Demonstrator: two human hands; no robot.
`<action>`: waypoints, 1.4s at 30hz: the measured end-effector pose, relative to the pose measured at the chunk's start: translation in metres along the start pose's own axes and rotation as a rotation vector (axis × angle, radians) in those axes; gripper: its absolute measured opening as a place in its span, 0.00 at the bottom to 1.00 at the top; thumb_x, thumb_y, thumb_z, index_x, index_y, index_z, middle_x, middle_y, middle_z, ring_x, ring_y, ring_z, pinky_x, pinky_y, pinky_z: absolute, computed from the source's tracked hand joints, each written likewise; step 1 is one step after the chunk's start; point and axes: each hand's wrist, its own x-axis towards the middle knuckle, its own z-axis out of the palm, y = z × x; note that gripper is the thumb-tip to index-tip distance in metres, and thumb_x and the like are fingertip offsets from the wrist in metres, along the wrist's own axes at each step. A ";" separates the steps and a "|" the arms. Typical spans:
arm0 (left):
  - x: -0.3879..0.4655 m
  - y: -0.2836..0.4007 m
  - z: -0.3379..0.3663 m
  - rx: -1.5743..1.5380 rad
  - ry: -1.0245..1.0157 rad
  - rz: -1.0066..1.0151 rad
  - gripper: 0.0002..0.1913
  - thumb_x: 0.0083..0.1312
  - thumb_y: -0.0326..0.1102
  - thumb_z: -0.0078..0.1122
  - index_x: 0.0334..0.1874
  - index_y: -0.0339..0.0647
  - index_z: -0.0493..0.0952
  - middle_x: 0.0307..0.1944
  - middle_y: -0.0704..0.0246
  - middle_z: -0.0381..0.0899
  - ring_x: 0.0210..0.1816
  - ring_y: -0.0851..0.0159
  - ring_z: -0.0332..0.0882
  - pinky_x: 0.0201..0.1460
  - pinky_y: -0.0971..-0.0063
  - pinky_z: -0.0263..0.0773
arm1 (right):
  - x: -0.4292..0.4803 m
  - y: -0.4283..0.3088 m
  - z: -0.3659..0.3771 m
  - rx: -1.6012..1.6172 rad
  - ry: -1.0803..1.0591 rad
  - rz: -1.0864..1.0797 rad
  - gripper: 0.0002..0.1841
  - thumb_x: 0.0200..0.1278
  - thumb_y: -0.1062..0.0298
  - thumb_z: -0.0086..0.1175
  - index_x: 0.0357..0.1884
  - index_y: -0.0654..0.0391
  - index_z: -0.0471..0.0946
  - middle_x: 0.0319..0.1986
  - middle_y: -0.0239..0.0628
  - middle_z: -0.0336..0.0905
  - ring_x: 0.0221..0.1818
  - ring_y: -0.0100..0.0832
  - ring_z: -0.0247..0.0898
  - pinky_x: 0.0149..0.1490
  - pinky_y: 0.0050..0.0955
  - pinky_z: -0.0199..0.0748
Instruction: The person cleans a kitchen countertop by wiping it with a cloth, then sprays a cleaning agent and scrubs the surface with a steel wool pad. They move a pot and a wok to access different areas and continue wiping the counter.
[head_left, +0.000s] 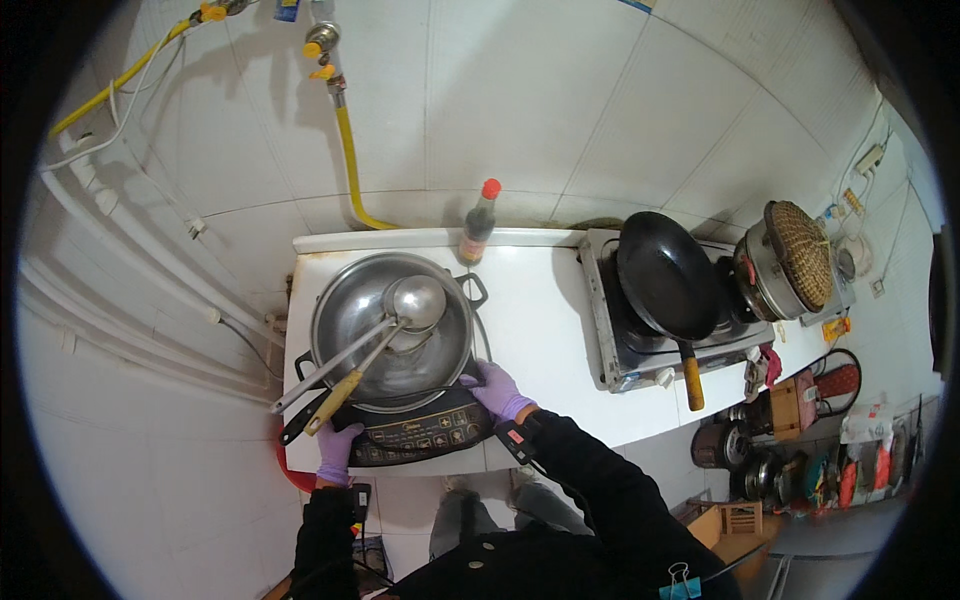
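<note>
A wide stainless steel pot (337, 300) with black side handles sits on a black Midea induction cooker (424, 436) at the counter's left. Inside it lie ladles (418, 300), their long handles crossing the near left rim; one handle has a yellow grip (334, 401). My left hand (337, 450), in a purple glove, is at the cooker's front left corner, its fingers partly hidden. My right hand (497, 391), gloved alike, lies against the cooker's right side near the pot's rim, fingertips partly tucked out of sight. Whether either hand grips the cooker is unclear.
Behind the pot stands a red-capped sauce bottle (478, 225). To the right, a gas stove (611, 360) bears a black wok (664, 277) and a steel pot (776, 281) under a woven lid (802, 255). A yellow gas hose (349, 157) runs down the wall.
</note>
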 end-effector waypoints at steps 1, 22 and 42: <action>-0.001 0.001 -0.002 0.072 0.010 -0.055 0.38 0.46 0.28 0.74 0.63 0.30 0.69 0.59 0.57 0.75 0.61 0.57 0.73 0.67 0.69 0.65 | -0.003 -0.002 -0.005 0.015 0.016 -0.087 0.28 0.57 0.56 0.65 0.54 0.66 0.74 0.46 0.58 0.80 0.52 0.56 0.76 0.57 0.45 0.74; -0.256 -0.003 0.228 0.155 -0.125 0.068 0.23 0.58 0.19 0.52 0.59 0.32 0.71 0.53 0.65 0.75 0.55 0.65 0.73 0.62 0.72 0.68 | -0.337 0.227 -0.201 0.106 0.427 0.135 0.18 0.65 0.62 0.55 0.54 0.56 0.80 0.57 0.46 0.77 0.61 0.48 0.70 0.67 0.41 0.67; -0.387 0.044 0.674 0.387 -0.868 0.656 0.18 0.55 0.24 0.63 0.49 0.37 0.76 0.45 0.61 0.75 0.50 0.58 0.76 0.54 0.69 0.72 | -0.552 0.499 -0.368 0.347 1.139 0.425 0.14 0.64 0.72 0.55 0.51 0.63 0.80 0.46 0.46 0.82 0.45 0.38 0.78 0.51 0.32 0.76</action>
